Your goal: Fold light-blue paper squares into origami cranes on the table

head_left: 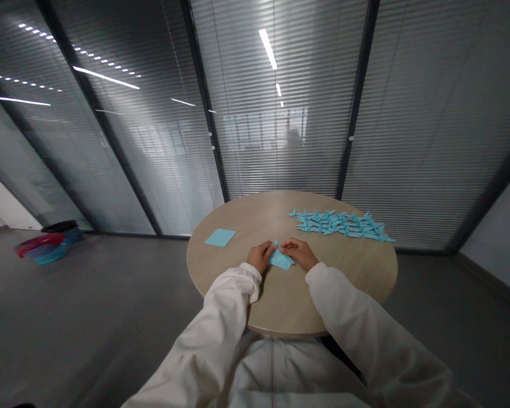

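A partly folded sheet of light-blue origami paper (282, 260) lies on the round wooden table (289, 309) in front of me. My left hand (260, 256) grips its left side, fingers bent at the upper edge. From the other side my right hand (300, 252) pinches the upper right part, thumb and fingertips close together. The fingers cover some of the folds there. Further left, a flat square of the same blue paper (220, 237) rests on the tabletop. Several folded blue paper cranes (340, 223) stand in close rows at the back right.
Behind the table rises a glass partition with blinds (280, 164) and dark frames. On the floor at the far left are a red and blue basket (45, 249) and a dark-rimmed bin (66, 229). A white wall (497, 238) is on the right.
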Demonstrator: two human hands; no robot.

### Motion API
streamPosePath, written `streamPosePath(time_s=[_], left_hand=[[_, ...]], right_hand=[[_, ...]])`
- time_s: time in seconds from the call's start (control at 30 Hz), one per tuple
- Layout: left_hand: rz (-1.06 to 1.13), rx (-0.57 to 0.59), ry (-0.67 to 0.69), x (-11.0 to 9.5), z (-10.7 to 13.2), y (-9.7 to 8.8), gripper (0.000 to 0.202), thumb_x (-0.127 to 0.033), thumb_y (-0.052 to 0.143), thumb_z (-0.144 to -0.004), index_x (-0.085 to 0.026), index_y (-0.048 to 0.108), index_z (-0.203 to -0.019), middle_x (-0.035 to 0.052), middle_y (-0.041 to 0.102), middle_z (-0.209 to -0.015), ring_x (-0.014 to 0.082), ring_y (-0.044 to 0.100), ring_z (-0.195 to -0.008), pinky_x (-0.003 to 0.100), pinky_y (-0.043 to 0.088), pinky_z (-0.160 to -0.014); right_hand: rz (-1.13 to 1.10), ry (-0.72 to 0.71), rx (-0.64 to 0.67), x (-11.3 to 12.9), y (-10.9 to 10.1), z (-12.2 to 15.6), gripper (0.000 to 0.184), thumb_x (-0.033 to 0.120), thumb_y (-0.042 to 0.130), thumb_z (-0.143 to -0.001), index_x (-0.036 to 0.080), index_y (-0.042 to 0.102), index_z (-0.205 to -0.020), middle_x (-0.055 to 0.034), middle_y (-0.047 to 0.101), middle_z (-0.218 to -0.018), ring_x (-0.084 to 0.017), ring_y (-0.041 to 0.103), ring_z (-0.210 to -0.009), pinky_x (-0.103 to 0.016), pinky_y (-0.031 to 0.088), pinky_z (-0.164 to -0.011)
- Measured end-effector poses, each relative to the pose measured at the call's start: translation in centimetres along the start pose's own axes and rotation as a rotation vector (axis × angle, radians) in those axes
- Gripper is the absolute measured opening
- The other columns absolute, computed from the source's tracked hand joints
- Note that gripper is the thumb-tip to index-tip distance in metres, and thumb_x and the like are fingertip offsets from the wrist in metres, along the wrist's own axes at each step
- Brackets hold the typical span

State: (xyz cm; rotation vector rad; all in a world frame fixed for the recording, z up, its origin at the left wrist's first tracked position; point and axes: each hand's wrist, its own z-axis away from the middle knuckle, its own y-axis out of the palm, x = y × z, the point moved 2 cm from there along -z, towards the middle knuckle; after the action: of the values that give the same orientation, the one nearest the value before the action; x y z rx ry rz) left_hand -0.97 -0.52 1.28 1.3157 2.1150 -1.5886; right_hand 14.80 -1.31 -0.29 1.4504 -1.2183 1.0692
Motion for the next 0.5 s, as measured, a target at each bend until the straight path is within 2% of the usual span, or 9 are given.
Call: streamPosePath(time_s=[0.17, 0.27, 0.33, 0.43, 0.5], left_hand=[[0.003, -0.003, 0.006, -0.3, 0.2, -0.2, 0.043, -0.051, 0.040, -0.084, -0.017, 0.066, -0.081, 0.0004, 0.060, -0.066, 0.0114, 0.049, -0.060, 0.022, 0.034, -0.060], [0.089, -0.031, -0.015, -0.3, 0.1, -0.2, 0.047, -0.055, 0.042, -0.082, -0.015, 0.068, -0.080, 0.0013, 0.061, -0.066, 0.0118, 0.050, -0.060, 0.022, 0.035, -0.061], [0.219, -0.065, -0.076, 0.0, -0.2, 0.0, 0.056, -0.061, 0.040, -0.080, -0.013, 0.068, -0.078, 0.0028, 0.062, -0.065, 0.0128, 0.050, -0.061, 0.023, 0.036, -0.060], [0.545, -0.089, -0.224, 0.9, -0.7, 0.5, 0.069, -0.070, 0.037, -0.075, -0.008, 0.068, -0.075, 0.0069, 0.063, -0.064, 0.0145, 0.053, -0.060, 0.025, 0.039, -0.057], [0.738, -0.064, -0.332, 1.6, -0.9, 1.0, 0.067, -0.072, 0.046, -0.068, -0.008, 0.068, -0.073, 0.0064, 0.062, -0.060, 0.0130, 0.051, -0.054, 0.025, 0.039, -0.053]], right_hand=[[-0.026, 0.052, 0.014, 0.0, 0.1, 0.1, 0.036, 0.036, 0.079, -0.045, 0.016, 0.063, -0.070, 0.0004, 0.065, -0.063, -0.014, 0.059, -0.059, -0.026, 0.045, -0.058], [0.002, 0.064, -0.017, -0.1, -0.1, 0.1, 0.036, 0.039, 0.078, -0.045, 0.016, 0.063, -0.068, -0.0003, 0.066, -0.064, -0.015, 0.060, -0.061, -0.027, 0.045, -0.059], [0.003, 0.063, -0.039, -0.2, -0.3, 0.0, 0.037, 0.041, 0.078, -0.045, 0.016, 0.063, -0.067, -0.0012, 0.066, -0.065, -0.016, 0.060, -0.062, -0.027, 0.045, -0.058], [-0.029, 0.059, -0.070, -0.4, -0.6, -0.2, 0.038, 0.041, 0.078, -0.044, 0.016, 0.063, -0.068, -0.0022, 0.067, -0.066, -0.015, 0.059, -0.060, -0.026, 0.044, -0.056], [-0.054, 0.065, -0.086, -0.5, -0.7, -0.3, 0.039, 0.040, 0.079, -0.044, 0.016, 0.063, -0.069, -0.0025, 0.067, -0.066, -0.015, 0.059, -0.060, -0.026, 0.044, -0.056]])
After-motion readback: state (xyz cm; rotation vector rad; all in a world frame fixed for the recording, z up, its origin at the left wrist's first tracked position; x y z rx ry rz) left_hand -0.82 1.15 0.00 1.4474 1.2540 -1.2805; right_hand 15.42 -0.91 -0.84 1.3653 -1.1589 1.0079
